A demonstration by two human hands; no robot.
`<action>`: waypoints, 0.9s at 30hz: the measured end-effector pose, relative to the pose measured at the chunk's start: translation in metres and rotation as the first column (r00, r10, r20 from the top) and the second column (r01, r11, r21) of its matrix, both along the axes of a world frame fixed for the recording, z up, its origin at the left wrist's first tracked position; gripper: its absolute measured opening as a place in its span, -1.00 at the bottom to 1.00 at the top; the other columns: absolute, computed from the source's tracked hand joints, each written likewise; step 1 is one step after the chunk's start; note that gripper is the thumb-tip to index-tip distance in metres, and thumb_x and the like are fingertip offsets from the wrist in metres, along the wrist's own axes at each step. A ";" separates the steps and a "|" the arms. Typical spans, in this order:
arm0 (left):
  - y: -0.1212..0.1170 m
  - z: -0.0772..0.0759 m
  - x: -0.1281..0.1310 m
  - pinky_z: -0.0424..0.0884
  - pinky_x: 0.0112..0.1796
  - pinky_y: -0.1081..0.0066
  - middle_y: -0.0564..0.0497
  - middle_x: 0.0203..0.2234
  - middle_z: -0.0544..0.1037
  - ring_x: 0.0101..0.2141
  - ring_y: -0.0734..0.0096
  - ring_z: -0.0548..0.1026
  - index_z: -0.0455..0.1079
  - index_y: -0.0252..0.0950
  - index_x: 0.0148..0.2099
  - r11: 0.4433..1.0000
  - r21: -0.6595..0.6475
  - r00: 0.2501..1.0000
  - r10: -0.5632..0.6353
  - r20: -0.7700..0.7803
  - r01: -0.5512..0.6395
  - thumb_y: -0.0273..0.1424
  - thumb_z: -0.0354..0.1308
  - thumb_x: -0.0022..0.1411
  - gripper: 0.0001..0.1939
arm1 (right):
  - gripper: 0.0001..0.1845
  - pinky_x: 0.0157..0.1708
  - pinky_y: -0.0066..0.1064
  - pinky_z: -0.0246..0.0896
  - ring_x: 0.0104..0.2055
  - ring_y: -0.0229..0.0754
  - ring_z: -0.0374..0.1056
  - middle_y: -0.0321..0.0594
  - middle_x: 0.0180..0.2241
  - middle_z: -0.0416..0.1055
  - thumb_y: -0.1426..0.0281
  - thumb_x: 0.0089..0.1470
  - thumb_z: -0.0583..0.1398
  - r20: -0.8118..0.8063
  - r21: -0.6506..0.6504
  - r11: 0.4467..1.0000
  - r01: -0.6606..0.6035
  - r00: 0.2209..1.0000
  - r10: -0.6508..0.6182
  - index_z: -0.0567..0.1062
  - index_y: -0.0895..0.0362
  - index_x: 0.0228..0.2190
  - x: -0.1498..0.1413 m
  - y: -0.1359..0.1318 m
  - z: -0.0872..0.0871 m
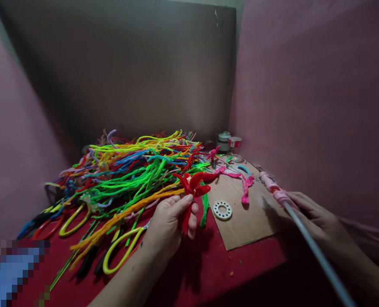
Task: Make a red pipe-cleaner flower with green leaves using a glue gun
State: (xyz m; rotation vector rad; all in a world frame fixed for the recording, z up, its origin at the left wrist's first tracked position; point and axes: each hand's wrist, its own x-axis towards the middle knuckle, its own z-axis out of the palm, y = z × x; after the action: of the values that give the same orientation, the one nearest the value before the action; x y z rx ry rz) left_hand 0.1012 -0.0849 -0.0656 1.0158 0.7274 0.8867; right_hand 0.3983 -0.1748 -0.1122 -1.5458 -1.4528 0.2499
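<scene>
My left hand [175, 215] pinches a red pipe-cleaner flower [194, 185] by its base, between thumb and fingers. Its petals spread above the fingertips, with a pale spot at the centre. On the right, my right hand [313, 217] is closed around a pink glue gun [272, 187], whose handle is mostly hidden. A long pale glue stick [317, 249] runs out of its back towards me. The gun's tip is over the far right of a cardboard sheet [250, 230], apart from the flower. Behind my left hand lies a big heap of coloured pipe cleaners [134, 170].
Yellow-handled scissors [122, 251] and other looped handles [76, 221] lie left on the red cloth [208, 273]. On the cardboard are a white ring with holes [222, 210] and pink pipe-cleaner pieces [247, 189]. A jar [224, 140] and tape roll [235, 142] stand behind.
</scene>
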 end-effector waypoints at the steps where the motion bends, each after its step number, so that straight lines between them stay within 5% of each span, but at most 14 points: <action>1: 0.000 0.000 0.000 0.15 -0.76 0.59 0.09 -0.83 0.33 -0.81 0.59 0.22 0.33 -0.38 -0.51 1.000 -0.001 1.000 0.004 -0.004 -0.004 -0.29 0.11 0.12 -0.73 | -0.61 -0.02 -0.21 0.15 -0.01 0.04 0.26 -0.02 -0.07 0.35 0.22 0.09 0.07 0.157 0.013 1.000 0.011 0.988 -0.013 0.41 0.10 -0.07 0.012 0.004 -0.006; 5: 0.001 0.000 0.000 0.15 -0.76 0.59 0.09 -0.83 0.33 -0.81 0.60 0.22 0.34 -0.38 -0.52 1.000 0.003 0.999 0.015 -0.030 -0.015 -0.28 0.12 0.10 -0.73 | -0.58 -0.28 -0.23 0.32 -0.10 0.05 0.33 0.01 -0.11 0.36 0.23 0.14 -0.02 0.601 0.005 0.993 0.116 0.793 -0.096 0.37 0.14 -0.03 0.044 0.019 -0.024; 10: 0.002 0.001 0.000 0.15 -0.76 0.60 0.09 -0.84 0.32 -0.81 0.60 0.23 0.34 -0.38 -0.52 1.000 0.001 0.998 0.031 -0.050 -0.031 -0.27 0.14 0.07 -0.73 | -0.63 -0.41 -0.25 0.33 -0.17 0.03 0.34 0.04 -0.17 0.39 0.27 0.17 -0.04 0.808 -0.030 0.984 0.177 0.584 -0.080 0.42 0.17 -0.14 0.044 0.042 -0.022; 19: 0.001 0.000 0.001 0.13 -0.77 0.60 0.10 -0.83 0.32 -0.82 0.61 0.21 0.33 -0.38 -0.51 1.000 -0.010 1.000 0.001 -0.005 -0.001 -0.26 0.14 0.07 -0.73 | -0.61 -0.24 -0.09 0.28 -0.18 0.08 0.32 0.09 -0.12 0.36 0.32 0.12 0.00 0.800 -0.050 0.988 0.146 0.597 -0.048 0.40 0.21 -0.08 0.034 0.045 -0.002; 22: -0.004 0.000 0.001 0.12 -0.77 0.61 0.10 -0.85 0.30 -0.83 0.62 0.20 0.34 -0.38 -0.51 0.998 -0.018 0.998 -0.064 0.023 0.064 -0.26 0.09 0.13 -0.71 | -0.65 -0.21 -0.07 0.26 -0.15 0.10 0.31 0.06 -0.18 0.39 0.32 0.10 0.03 0.633 0.013 0.999 0.049 0.772 -0.047 0.47 0.21 -0.17 0.002 0.031 0.017; 24: -0.007 0.002 0.002 0.11 -0.78 0.62 0.09 -0.86 0.30 -0.84 0.63 0.19 0.35 -0.38 -0.51 0.995 -0.030 0.995 -0.091 0.035 0.092 -0.27 0.07 0.15 -0.70 | -0.71 -0.21 -0.17 0.29 -0.19 -0.02 0.36 -0.05 -0.24 0.44 0.30 0.12 0.04 0.309 -0.052 0.987 -0.154 0.937 0.163 0.50 0.12 -0.25 -0.032 0.025 0.029; 25: -0.008 0.003 0.002 0.11 -0.78 0.63 0.09 -0.86 0.30 -0.85 0.63 0.19 0.35 -0.39 -0.51 0.994 -0.038 0.994 -0.101 0.044 0.102 -0.28 0.07 0.15 -0.70 | -0.73 -0.23 -0.22 0.30 -0.22 -0.07 0.37 -0.09 -0.25 0.45 0.29 0.12 0.07 0.090 -0.107 0.961 -0.254 0.960 0.264 0.48 0.10 -0.21 -0.051 0.024 0.034; 27: -0.009 0.003 0.002 0.09 -0.80 0.63 0.10 -0.87 0.28 -0.85 0.63 0.18 0.35 -0.39 -0.52 0.989 -0.059 0.989 -0.129 0.069 0.133 -0.28 0.08 0.14 -0.71 | -0.66 -0.34 -0.31 0.35 -0.32 -0.17 0.39 -0.13 -0.28 0.46 0.32 0.06 0.15 -0.326 -0.094 0.900 -0.425 0.867 0.376 0.39 0.10 -0.09 -0.085 0.027 0.039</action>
State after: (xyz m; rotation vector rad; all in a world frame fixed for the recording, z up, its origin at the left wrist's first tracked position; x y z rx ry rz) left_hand 0.1032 -0.0936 -0.0623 0.9632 0.6227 0.7748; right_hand 0.3136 -0.1476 -0.0732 -1.2442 -1.5217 0.8379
